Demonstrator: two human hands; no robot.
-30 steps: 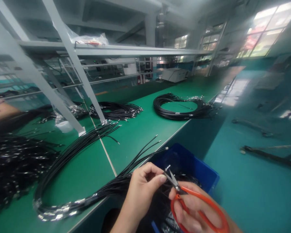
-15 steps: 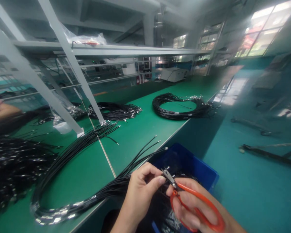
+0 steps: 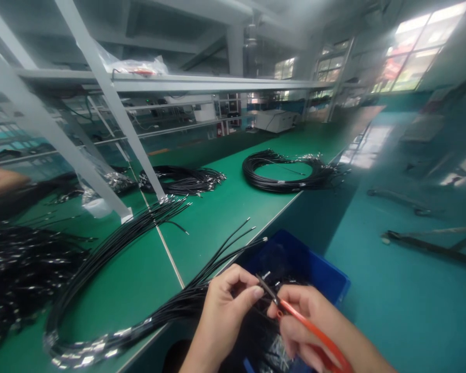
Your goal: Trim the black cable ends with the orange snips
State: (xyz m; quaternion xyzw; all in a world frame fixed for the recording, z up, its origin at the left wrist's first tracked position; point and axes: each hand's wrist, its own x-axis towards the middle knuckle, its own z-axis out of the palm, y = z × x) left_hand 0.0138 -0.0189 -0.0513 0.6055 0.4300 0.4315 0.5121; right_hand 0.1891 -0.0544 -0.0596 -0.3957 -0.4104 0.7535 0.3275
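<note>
My left hand (image 3: 230, 305) is closed in a pinch of thumb and forefinger on what looks like a thin black cable end, mostly hidden by the fingers. In my right hand (image 3: 308, 321) are scissors (image 3: 312, 331) with orange handles, their dark blades nearly closed right at my left fingertips. A silver tip (image 3: 267, 274) shows just beyond the blades. Behind my left hand runs a taped bundle of black cables (image 3: 147, 326), curving over the green table (image 3: 213, 233). Below both hands stands a blue bin (image 3: 314, 264) holding more black cables and loose bits.
Coiled black cables (image 3: 279, 184) lie farther along the table, with another coil (image 3: 186, 178) to their left. A large cable pile (image 3: 27, 274) covers the left side, near another person's arm (image 3: 8, 184). White shelf posts (image 3: 112, 98) rise from the table.
The scissor blades have gone from spread to nearly closed at my left fingertips, and my right hand has turned slightly. My left hand keeps its pinch. The view has shifted a little.
</note>
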